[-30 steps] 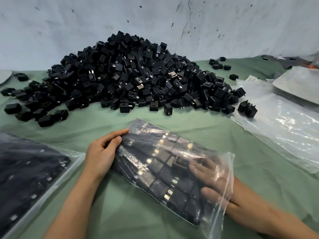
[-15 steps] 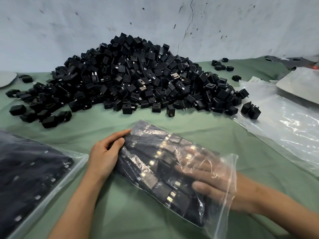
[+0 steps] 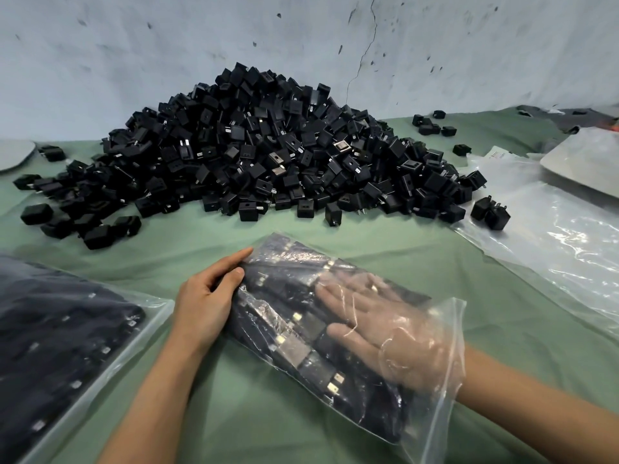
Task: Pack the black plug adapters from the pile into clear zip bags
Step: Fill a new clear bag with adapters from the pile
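Note:
A big pile of black plug adapters (image 3: pixel 268 155) lies on the green cloth against the wall. In front of me is a clear zip bag (image 3: pixel 288 316) packed with rows of black adapters, its open mouth toward the lower right. My right hand (image 3: pixel 378 326) is inside the bag, fingers straight and flat on top of the adapters. My left hand (image 3: pixel 207 299) rests against the bag's closed left end from outside, fingers extended along its edge.
A filled zip bag (image 3: pixel 67 336) lies at the lower left. Empty clear bags (image 3: pixel 552 246) are spread at the right, with two loose adapters (image 3: pixel 490 212) on them. A grey tray (image 3: pixel 589 159) sits far right. Stray adapters (image 3: pixel 432 125) dot the cloth behind.
My right hand has slid deeper into the bag, from near its mouth up over the middle rows of adapters. My left hand has stayed at the bag's left end.

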{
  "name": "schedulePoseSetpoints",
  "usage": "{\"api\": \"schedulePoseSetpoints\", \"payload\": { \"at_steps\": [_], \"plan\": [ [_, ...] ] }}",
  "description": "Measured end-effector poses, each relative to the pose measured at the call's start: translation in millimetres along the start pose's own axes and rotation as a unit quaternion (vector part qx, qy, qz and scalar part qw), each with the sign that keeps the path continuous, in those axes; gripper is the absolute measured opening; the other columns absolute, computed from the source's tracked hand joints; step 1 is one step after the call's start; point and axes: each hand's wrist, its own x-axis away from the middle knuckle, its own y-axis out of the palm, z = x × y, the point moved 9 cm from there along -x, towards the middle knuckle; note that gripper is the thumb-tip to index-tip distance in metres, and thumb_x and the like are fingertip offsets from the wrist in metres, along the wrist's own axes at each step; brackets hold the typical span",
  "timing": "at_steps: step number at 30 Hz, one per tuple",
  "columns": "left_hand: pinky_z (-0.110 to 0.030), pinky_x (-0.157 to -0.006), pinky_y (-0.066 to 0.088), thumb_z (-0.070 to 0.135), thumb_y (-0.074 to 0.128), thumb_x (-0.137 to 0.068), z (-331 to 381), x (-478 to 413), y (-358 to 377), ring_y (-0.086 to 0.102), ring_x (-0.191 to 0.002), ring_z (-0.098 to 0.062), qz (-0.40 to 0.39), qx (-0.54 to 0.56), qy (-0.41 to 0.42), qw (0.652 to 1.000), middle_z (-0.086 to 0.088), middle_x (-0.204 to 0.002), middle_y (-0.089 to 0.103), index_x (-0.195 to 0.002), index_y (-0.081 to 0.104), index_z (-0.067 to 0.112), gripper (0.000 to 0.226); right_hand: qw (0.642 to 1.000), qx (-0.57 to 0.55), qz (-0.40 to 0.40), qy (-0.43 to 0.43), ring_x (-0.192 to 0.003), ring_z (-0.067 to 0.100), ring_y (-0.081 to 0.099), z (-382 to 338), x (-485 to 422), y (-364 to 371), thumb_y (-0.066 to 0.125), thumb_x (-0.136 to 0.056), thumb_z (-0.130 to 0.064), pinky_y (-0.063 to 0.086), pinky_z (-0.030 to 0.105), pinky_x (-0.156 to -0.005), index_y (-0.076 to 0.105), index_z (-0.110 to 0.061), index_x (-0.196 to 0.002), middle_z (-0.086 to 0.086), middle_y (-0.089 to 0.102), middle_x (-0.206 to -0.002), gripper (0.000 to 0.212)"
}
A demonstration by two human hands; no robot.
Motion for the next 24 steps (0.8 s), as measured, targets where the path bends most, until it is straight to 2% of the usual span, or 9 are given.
{"api": "schedulePoseSetpoints", "payload": {
  "at_steps": [1,3,6,9,12,16,20,24],
  "plan": [
    [-0.014,-0.089,0.044,0.017,0.058,-0.093,-2.1,-0.5,-0.7,0.059,-0.107,0.004,0.004,0.002,-0.006,1.0,0.021,-0.113,0.068,-0.104,0.063,0.061,0.046,1.0,0.004,0.005,0.009,-0.127,-0.005,-0.042,-5.0,-9.1,-0.3,-0.023,-0.078,-0.069,-0.029,0.034,-0.105,-0.023,-0.036,-0.139,-0.021,-0.033,-0.144,0.069],
    [-0.027,-0.099,0.045,0.018,0.059,-0.093,-5.8,-0.7,-1.6,0.059,-0.111,-0.004,0.012,0.003,-0.014,1.0,0.013,-0.119,0.067,-0.105,0.061,0.061,0.045,1.0,0.001,0.004,0.017,-0.132,0.002,-0.032,-9.0,-17.9,2.2,-0.014,-0.084,-0.064,-0.02,0.036,-0.111,-0.014,-0.03,-0.145,-0.017,-0.027,-0.144,0.07],
    [-0.031,-0.099,0.047,0.018,0.061,-0.092,-8.6,-0.8,-1.5,0.062,-0.109,-0.006,0.015,0.016,-0.024,0.999,0.011,-0.115,0.069,-0.101,0.064,0.059,0.042,0.998,-0.018,-0.003,0.052,-0.133,0.004,-0.016,-11.4,-27.3,-1.7,0.005,-0.097,-0.056,-0.019,0.038,-0.109,0.006,-0.028,-0.15,-0.018,-0.016,-0.142,0.06],
    [-0.028,-0.095,0.048,0.019,0.061,-0.092,-10.2,-1.6,-1.6,0.063,-0.105,-0.003,0.013,0.009,-0.025,1.0,0.01,-0.113,0.07,-0.1,0.065,0.058,0.04,0.998,-0.021,-0.027,0.054,-0.137,0.006,-0.009,-16.1,-42.9,6.3,0.006,-0.097,-0.058,-0.017,0.043,-0.108,-0.007,-0.034,-0.148,-0.018,-0.022,-0.147,0.059],
    [-0.032,-0.1,0.046,0.018,0.061,-0.093,-12.1,-1.7,-1.0,0.062,-0.109,-0.004,0.007,0.021,-0.031,0.999,0.009,-0.114,0.07,-0.102,0.068,0.052,0.036,0.997,-0.016,-0.034,0.061,-0.135,0.007,-0.018,-13.2,-51.9,10.6,0.002,-0.093,-0.063,-0.017,0.044,-0.107,-0.017,-0.034,-0.145,-0.019,-0.026,-0.146,0.062],
    [-0.028,-0.096,0.048,0.016,0.061,-0.093,-11.2,-2.1,-1.0,0.063,-0.106,-0.005,0.01,0.019,-0.033,0.999,0.005,-0.116,0.069,-0.105,0.066,0.047,0.034,0.999,-0.025,-0.014,0.042,-0.132,0.007,-0.024,-16.6,-59.6,10.3,-0.001,-0.091,-0.066,-0.022,0.042,-0.107,-0.015,-0.035,-0.146,-0.021,-0.025,-0.145,0.065],
    [-0.035,-0.096,0.05,0.015,0.06,-0.093,-12.1,-1.1,0.2,0.065,-0.104,-0.01,0.002,0.033,-0.04,0.999,0.003,-0.113,0.071,-0.109,0.069,0.04,0.03,0.999,-0.043,-0.007,0.03,-0.136,0.009,-0.02,-19.9,-65.5,7.3,0.002,-0.091,-0.067,-0.02,0.047,-0.11,-0.012,-0.034,-0.148,-0.021,-0.024,-0.148,0.068],
    [-0.036,-0.096,0.05,0.017,0.059,-0.093,-12.2,-2.1,-0.3,0.065,-0.106,-0.01,0.002,0.02,-0.036,0.999,0.006,-0.115,0.07,-0.108,0.068,0.043,0.031,0.999,-0.035,-0.024,0.031,-0.138,0.009,-0.02,-20.0,-65.9,7.4,0.004,-0.092,-0.067,-0.019,0.048,-0.111,-0.014,-0.033,-0.148,-0.019,-0.026,-0.148,0.068]
  ]
}}
